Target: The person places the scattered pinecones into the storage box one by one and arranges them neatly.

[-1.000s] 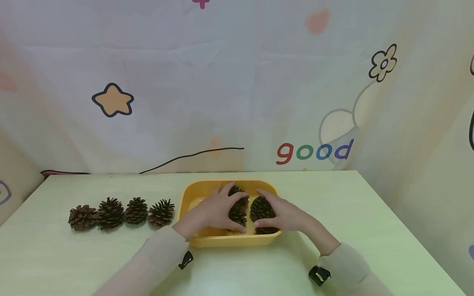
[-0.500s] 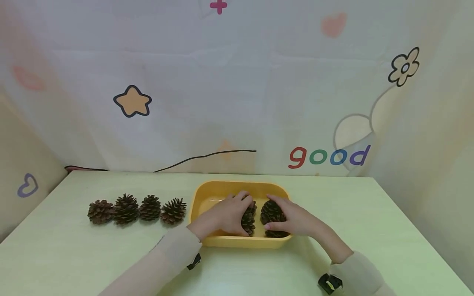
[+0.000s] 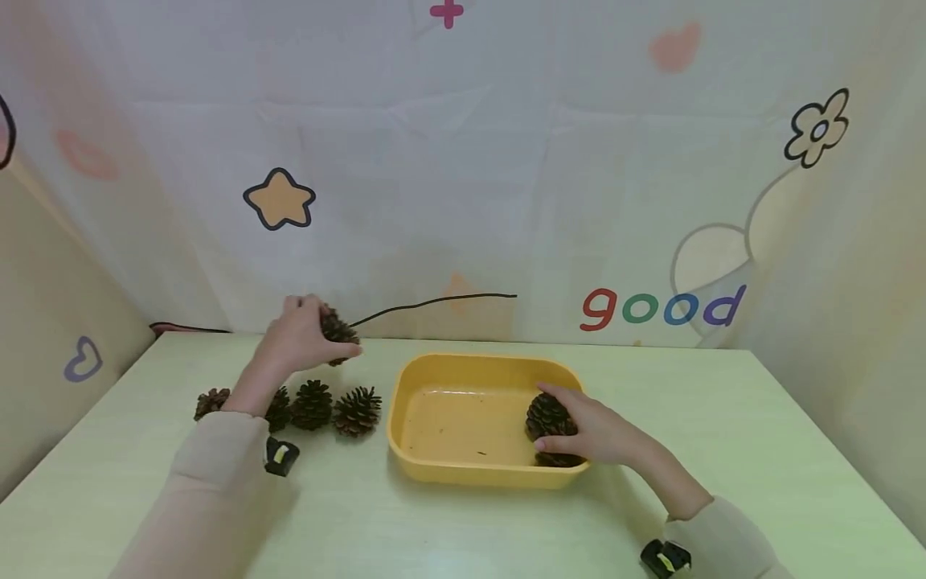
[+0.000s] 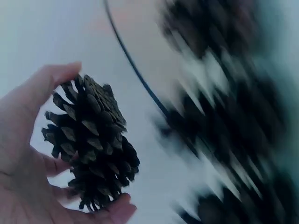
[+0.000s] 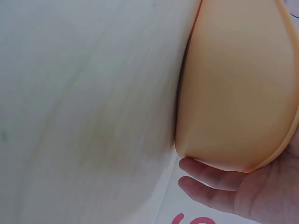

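Observation:
My left hand (image 3: 292, 334) grips a brown pine cone (image 3: 338, 331) in the air, above and behind a row of several pine cones (image 3: 358, 412) on the table. In the left wrist view, thumb and fingers span the held pine cone (image 4: 88, 126); whether a second one is pressed against it, I cannot tell. My right hand (image 3: 596, 426) reaches into the right end of a yellow plastic basin (image 3: 434, 472). Its thumb and forefinger curl round a pine cone (image 3: 547, 416) there, partly hidden. In the right wrist view, two fingers (image 5: 210, 193) lie outside the basin wall (image 5: 229, 102).
The pale green table (image 3: 463, 531) backs onto a printed cloth (image 3: 419, 201) with a star, a flower and the word "good". My left forearm hides part of the row. Black wrist cameras (image 3: 280, 456) sit at both cuffs.
My left hand has lifted a pine cone out of the basin and moved left and back, over the row. My right hand keeps its place in the basin. The head view has shifted slightly.

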A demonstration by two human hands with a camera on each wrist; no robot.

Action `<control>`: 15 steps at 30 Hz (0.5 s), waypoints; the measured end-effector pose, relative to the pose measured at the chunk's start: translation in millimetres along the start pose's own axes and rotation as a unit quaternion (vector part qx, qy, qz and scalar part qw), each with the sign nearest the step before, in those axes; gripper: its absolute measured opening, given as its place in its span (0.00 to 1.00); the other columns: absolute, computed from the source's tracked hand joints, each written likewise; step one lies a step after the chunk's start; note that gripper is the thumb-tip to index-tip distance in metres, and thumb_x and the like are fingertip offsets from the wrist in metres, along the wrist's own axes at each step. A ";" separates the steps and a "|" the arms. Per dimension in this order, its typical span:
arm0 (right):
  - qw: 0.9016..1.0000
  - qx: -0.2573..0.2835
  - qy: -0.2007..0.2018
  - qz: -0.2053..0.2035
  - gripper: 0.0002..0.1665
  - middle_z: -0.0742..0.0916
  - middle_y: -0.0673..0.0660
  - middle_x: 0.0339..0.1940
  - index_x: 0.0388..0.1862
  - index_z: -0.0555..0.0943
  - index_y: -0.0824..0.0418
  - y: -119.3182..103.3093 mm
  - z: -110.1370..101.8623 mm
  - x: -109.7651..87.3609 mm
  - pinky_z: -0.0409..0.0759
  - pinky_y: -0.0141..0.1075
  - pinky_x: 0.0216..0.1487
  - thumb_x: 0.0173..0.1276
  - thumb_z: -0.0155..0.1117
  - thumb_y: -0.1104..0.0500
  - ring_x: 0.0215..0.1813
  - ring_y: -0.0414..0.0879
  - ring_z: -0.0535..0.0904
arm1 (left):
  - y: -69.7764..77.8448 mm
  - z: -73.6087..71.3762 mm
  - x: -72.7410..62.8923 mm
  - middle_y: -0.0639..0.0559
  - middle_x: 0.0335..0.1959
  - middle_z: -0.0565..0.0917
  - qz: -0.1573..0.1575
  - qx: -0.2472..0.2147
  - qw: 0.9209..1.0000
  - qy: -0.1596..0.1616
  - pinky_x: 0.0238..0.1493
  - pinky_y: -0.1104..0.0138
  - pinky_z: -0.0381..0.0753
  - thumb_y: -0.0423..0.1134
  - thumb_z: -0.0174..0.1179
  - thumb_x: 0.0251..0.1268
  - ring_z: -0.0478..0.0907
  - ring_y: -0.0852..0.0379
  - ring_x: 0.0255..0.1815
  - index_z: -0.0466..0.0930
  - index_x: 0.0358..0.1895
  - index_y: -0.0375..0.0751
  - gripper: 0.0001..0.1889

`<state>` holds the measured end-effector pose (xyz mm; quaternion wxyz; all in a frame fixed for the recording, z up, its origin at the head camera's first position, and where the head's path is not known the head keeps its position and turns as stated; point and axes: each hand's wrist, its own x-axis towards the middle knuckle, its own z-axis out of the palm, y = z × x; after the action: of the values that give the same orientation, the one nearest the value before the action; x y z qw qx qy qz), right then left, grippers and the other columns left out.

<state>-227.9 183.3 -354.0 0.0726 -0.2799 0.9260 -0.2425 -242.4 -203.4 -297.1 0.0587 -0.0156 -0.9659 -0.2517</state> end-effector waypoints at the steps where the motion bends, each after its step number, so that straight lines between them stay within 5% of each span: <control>1: 1.000 0.000 0.001 0.002 0.50 0.69 0.67 0.63 0.69 0.58 0.63 1.1 -0.6 -1.5 0.66 0.57 0.58 0.55 0.64 0.39 0.61 0.61 0.67 | -12.1 -2.1 2.0 0.29 0.53 0.61 -0.027 0.010 1.000 -0.012 0.38 0.48 0.75 0.58 0.65 0.45 0.70 0.35 0.40 0.64 0.51 0.31 0.38; 7: 1.000 0.008 0.000 0.009 0.49 0.68 0.67 0.64 0.69 0.58 0.63 6.5 -0.5 -9.2 0.66 0.57 0.58 0.56 0.64 0.40 0.61 0.61 0.67 | -50.6 11.5 9.7 0.19 0.50 0.58 -0.113 0.057 0.988 -0.093 0.28 0.54 0.72 0.58 0.62 0.49 0.69 0.39 0.29 0.63 0.49 0.21 0.40; 15: 1.000 -0.001 0.006 0.016 0.49 0.69 0.66 0.64 0.68 0.59 0.63 7.6 -2.8 -13.1 0.66 0.56 0.59 0.56 0.64 0.40 0.61 0.61 0.67 | -45.5 15.4 13.2 0.18 0.57 0.52 -0.167 0.101 0.970 -0.147 0.27 0.50 0.71 0.70 0.59 0.44 0.68 0.33 0.37 0.54 0.63 0.24 0.56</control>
<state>-221.4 197.2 -355.3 0.0708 -0.2636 0.9310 -0.2422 -259.9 -235.6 -330.9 -0.1258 0.1147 -0.9733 -0.1537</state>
